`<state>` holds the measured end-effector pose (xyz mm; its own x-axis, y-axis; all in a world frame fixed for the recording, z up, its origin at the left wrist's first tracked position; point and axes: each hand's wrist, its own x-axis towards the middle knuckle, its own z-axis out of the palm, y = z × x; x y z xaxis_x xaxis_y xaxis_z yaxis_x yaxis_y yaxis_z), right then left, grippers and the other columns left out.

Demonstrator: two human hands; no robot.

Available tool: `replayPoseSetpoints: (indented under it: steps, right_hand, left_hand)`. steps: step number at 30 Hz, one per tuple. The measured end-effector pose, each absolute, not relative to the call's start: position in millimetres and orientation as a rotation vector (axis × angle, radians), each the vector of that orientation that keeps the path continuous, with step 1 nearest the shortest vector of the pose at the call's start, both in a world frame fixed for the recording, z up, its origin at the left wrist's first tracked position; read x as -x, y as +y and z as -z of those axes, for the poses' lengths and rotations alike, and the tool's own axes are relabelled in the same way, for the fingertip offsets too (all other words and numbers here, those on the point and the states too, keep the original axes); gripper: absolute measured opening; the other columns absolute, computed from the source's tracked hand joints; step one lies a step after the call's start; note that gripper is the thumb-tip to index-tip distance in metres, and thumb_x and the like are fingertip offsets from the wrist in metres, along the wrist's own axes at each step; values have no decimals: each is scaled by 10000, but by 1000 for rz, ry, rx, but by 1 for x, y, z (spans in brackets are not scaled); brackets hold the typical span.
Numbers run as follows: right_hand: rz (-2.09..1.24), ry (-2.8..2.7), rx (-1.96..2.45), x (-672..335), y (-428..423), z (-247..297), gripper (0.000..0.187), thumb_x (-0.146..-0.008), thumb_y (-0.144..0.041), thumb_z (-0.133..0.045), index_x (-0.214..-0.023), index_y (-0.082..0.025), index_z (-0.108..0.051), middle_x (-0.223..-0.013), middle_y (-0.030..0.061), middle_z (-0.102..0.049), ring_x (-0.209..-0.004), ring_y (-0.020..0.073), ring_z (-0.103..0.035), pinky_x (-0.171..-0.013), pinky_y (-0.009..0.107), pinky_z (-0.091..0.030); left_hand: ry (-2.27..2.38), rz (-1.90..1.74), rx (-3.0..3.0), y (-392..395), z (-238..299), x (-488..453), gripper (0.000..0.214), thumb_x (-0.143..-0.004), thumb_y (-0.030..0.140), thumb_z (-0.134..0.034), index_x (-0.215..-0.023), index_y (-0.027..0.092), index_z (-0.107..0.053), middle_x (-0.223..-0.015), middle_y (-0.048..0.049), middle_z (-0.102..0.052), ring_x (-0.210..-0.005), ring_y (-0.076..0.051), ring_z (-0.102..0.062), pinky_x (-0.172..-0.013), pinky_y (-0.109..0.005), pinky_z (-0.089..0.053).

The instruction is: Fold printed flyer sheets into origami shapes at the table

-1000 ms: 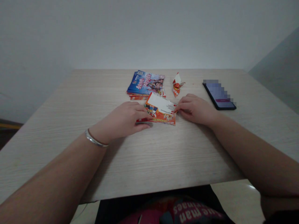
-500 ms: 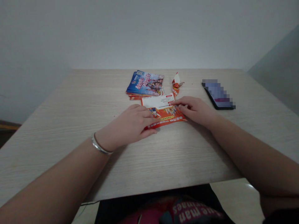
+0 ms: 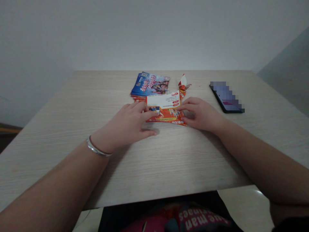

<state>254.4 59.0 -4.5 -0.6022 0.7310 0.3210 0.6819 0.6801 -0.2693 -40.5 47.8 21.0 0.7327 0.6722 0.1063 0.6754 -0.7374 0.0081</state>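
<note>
An orange and white printed leaflet lies between my hands on the table, its print upside down to me. My left hand rests over its left end, fingers bent onto the paper and thumb stretched apart on the near side. At the right end, my right hand has its thumb and fingers closed about the leaflet's edge. The near edge slopes and looks curled; whether it is folded under I cannot tell. Just beyond lies a stack of blue leaflets, with orange ones beneath it.
A folded orange and white paper piece with pointed tips sits behind the leaflet. To the right lies a dark phone, its screen partly blurred out. The pale wooden table meets a wall at its far edge.
The leaflet has shifted slightly away from me, and less of its orange near strip shows. My left hand has slid a little left, its thumb farther from the paper. The right hand stays at the right end.
</note>
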Motion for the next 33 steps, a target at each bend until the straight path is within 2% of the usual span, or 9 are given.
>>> replayPoseSetpoints:
  steps: [3, 6, 9, 12, 15, 20, 23, 27, 33]
  right_hand:
    - [-39, -2483, 1011, -252, 57, 3, 324, -858, -377, -681, -1142, -222, -713, -1245, 129, -635, -1186, 297, -567, -1055, 495, -422]
    - [8, -2612, 874, -250, 56, 3, 493, -808, -551, -716, -1183, -233, -691, -1384, 125, -584, -1377, 346, -426, -1144, 550, -329]
    - [-38, -2730, 770, -250, 55, 4, 519, -790, -552, -721, -1201, -237, -677, -1351, 90, -630, -1428, 348, -376, -1163, 555, -318]
    - [-81, -2750, 717, -250, 54, 1, 384, -810, -361, -679, -1166, -218, -687, -1274, 89, -686, -1364, 332, -467, -1140, 558, -349]
    - [-108, -2772, 753, -249, 51, -3, 335, -808, -256, -625, -1132, -205, -692, -1245, 108, -703, -1196, 295, -608, -1036, 506, -458]
    - [50, -2883, 758, -244, 46, -7, 233, -893, -260, -543, -1039, -200, -713, -1101, 92, -755, -1003, 251, -677, -965, 450, -486]
    - [85, -2917, 780, -241, 43, -9, 256, -950, -261, -478, -983, -216, -728, -1018, 75, -766, -903, 218, -678, -852, 388, -500]
    - [84, -2890, 859, -241, 40, -10, 300, -990, -336, -458, -958, -231, -737, -931, 59, -771, -809, 191, -664, -716, 321, -458]
    - [86, -2826, 898, -245, 41, -8, 351, -1006, -385, -446, -935, -217, -746, -873, 60, -766, -754, 185, -657, -667, 305, -408]
  left_hand:
    - [-1147, 144, 2926, 49, -18, 41, 360, -943, 454, -537, -1172, 239, -712, -1110, -103, -608, -983, -256, -581, -882, -393, -479]
    - [-1148, 174, 3018, 51, -16, 42, 328, -992, 360, -462, -1129, 249, -739, -1076, -81, -639, -954, -212, -610, -890, -355, -490]
    - [-1143, 170, 3042, 51, -16, 42, 323, -996, 323, -458, -1124, 255, -747, -1107, -69, -675, -1002, -205, -630, -943, -353, -490]
    - [-1143, 154, 3025, 50, -17, 41, 316, -984, 283, -472, -1146, 253, -741, -1182, -54, -700, -1063, -210, -641, -989, -357, -488]
    - [-1136, 114, 3010, 50, -16, 40, 340, -969, 231, -463, -1182, 245, -727, -1254, -47, -697, -1125, -224, -643, -1022, -371, -487]
    - [-1075, 112, 3015, 49, -14, 37, 379, -998, 323, -440, -1275, 218, -675, -1320, -64, -672, -1212, -239, -615, -1086, -405, -442]
    - [-1058, 108, 2995, 47, -13, 36, 424, -1015, 425, -413, -1287, 224, -667, -1345, -74, -655, -1230, -248, -603, -1095, -410, -423]
    - [-1032, 95, 2988, 48, -12, 35, 422, -1037, 419, -367, -1297, 267, -663, -1375, -54, -635, -1273, -237, -570, -1112, -402, -394]
    - [-969, 119, 2960, 50, -13, 34, 404, -1030, 450, -408, -1176, 255, -730, -1162, -47, -731, -1071, -231, -632, -1005, -400, -448]
